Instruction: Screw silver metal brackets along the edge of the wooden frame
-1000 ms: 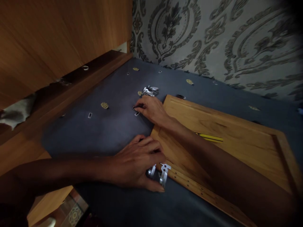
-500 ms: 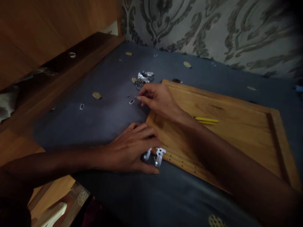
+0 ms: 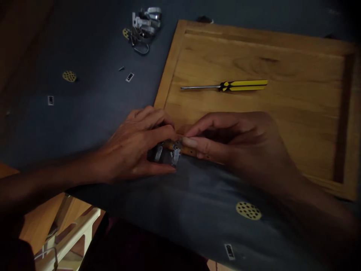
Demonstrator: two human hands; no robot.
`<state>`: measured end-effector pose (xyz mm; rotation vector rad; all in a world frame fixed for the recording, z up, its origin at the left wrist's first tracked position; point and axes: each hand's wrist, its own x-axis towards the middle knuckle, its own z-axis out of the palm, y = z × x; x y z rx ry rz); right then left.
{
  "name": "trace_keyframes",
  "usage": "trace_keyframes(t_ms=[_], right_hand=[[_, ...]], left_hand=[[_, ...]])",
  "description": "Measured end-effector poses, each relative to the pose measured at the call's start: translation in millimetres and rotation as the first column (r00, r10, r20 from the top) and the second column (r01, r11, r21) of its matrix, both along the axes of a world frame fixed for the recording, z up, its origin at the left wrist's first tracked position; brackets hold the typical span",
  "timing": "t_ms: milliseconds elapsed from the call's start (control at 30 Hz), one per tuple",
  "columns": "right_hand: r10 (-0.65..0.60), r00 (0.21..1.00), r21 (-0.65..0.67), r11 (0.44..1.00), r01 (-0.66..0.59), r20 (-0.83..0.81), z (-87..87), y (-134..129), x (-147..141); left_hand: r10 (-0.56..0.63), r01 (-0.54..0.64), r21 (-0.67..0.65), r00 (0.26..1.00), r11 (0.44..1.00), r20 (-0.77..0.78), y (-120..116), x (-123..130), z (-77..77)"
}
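A wooden cabinet door (image 3: 248,109) lies on the dark patterned cloth. At its near left corner sits a metal hinge (image 3: 176,154), partly hidden by fingers. My left hand (image 3: 141,139) is curled around this hinge, with the fingertips on the door's edge and the thumb on the near side. Right above the hinge plate, my right hand (image 3: 225,137) pinches thumb and forefinger together on a tiny screw, mostly covered by the fingertips. A screwdriver (image 3: 244,85) with a yellow and black handle rests on the door beyond both hands.
Several more metal hinges (image 3: 146,24) are heaped on the cloth (image 3: 93,124) past the door's far left corner. One loose screw (image 3: 121,68) lies on the cloth. A pale plastic stool (image 3: 75,237) stands below the table edge at lower left.
My right hand has come from the loose screws on the cloth back to the hinge, uncovering the screwdriver. My left hand stays at the hinge. The view has tipped downward.
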<state>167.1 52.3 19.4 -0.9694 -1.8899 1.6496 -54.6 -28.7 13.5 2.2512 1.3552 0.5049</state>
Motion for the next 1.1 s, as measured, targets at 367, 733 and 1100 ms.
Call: trace_keyframes(t_ms=[367, 733, 1100], right_hand=[[0.120, 0.988, -0.074, 0.991, -0.114, 0.095, -1.1, 6.5, 2.7], [0.254, 0.966, -0.243, 0.941, -0.236, 0.045, -1.2, 21.1, -2.3], [0.301, 0.952, -0.266, 0.924, -0.275, 0.061, -2.4, 26.0, -6.9]], left_hand=[[0.018, -0.020, 0.049, 0.999, 0.999, 0.047, -1.8, -1.1, -8.5], [0.018, -0.021, 0.054, 0.998, 0.998, 0.055, -0.1, -0.7, -8.8], [0.010, -0.010, -0.014, 1.000, 1.000, 0.015, 1.9, -0.1, -3.8]])
